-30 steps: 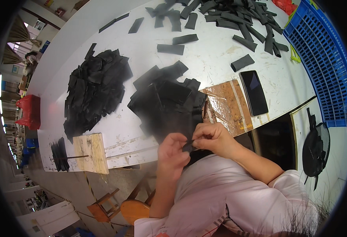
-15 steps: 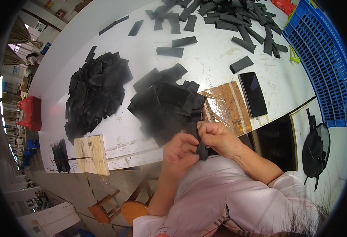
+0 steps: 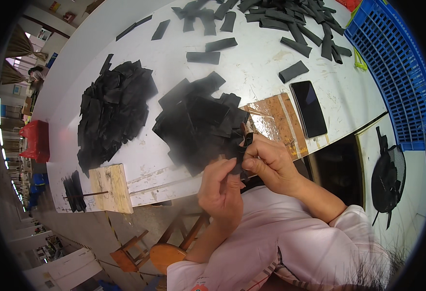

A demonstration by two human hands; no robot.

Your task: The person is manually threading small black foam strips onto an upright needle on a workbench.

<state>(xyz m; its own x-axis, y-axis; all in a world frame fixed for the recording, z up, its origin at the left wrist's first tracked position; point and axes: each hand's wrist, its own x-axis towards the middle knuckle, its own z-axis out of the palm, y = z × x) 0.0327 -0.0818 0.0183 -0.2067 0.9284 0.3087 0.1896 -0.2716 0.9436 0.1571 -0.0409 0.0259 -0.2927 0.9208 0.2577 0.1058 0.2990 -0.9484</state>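
At centre frame, the left hand [image 3: 221, 191] and right hand [image 3: 270, 162] met, both pinching a small black fabric strip [image 3: 241, 150] just below the matte black heap [image 3: 198, 121]. The strip looked light, limp and foldable, best gripped at its ends. A glossy phone [image 3: 309, 107] lay right.

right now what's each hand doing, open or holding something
Left hand: closed, pinching the lower end of the black strip.
Right hand: closed, fingers gripping the same black strip near its top.
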